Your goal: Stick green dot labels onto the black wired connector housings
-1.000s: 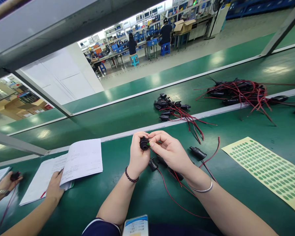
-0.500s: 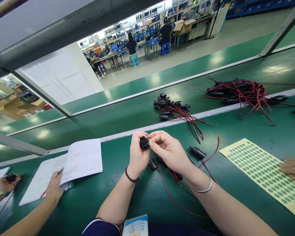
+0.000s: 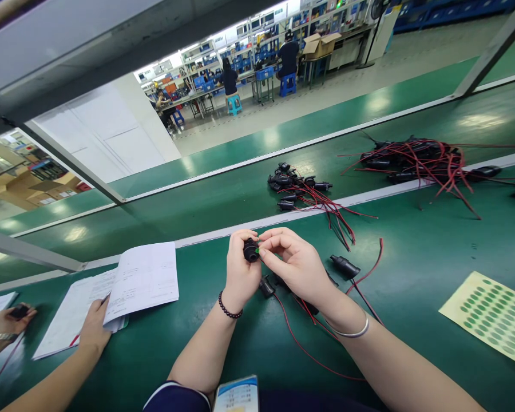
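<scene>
My left hand (image 3: 241, 273) is closed around a small black pump (image 3: 251, 252), its round end turned toward me. My right hand (image 3: 295, 264) pinches a green oval sticker (image 3: 257, 250) between thumb and forefinger, right against the side of the pump. Below my hands, several more black pumps with red and black wires lie on the green bench, among them one pump (image 3: 345, 266) to the right of my right hand. A pale yellow sheet of green stickers (image 3: 491, 309) lies at the far right, partly out of view.
Across the bench lie a small heap of pumps (image 3: 285, 180) and a larger tangled heap (image 3: 412, 160). At left, a co-worker's hand (image 3: 95, 329) holds a pen by papers (image 3: 148, 274). Another person's hand (image 3: 8, 323) grips a black part. A metal frame post (image 3: 68, 154) stands beyond.
The sticker sheet has slid right, partly out of view, and the other person's hand on it has left the picture. My hands have barely moved.
</scene>
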Available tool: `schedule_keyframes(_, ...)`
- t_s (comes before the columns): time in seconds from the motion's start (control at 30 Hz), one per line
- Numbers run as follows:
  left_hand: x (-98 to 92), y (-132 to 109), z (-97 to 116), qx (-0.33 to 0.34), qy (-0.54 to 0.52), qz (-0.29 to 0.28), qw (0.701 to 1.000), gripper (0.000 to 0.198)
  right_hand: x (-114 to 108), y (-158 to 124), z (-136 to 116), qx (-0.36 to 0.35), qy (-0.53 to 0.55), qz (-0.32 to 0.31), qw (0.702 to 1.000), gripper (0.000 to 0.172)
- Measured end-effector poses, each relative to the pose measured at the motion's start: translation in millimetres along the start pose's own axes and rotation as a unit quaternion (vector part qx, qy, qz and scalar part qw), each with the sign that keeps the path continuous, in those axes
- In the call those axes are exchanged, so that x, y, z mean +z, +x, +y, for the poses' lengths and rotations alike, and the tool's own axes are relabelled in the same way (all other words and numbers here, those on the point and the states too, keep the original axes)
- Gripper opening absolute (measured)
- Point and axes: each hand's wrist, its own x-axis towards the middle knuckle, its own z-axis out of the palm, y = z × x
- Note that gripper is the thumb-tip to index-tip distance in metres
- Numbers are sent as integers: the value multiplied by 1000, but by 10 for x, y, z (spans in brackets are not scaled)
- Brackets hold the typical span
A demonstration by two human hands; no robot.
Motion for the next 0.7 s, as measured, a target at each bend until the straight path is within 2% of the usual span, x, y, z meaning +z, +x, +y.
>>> schedule_keyframes(0.33, 6, -15, -10, 14, 11, 3, 1000, 25, 14, -15, 18, -36, -31, 21, 999, 5)
schedule_keyframes(0.5, 5, -25, -3, 36, 29, 12, 999, 26, 30, -23, 20, 15, 54, 19, 998, 21)
schedule_keyframes(0.7, 10, -25, -13, 60, 22, 12, 998, 24, 25, -1, 6, 40, 66, 15, 997, 19)
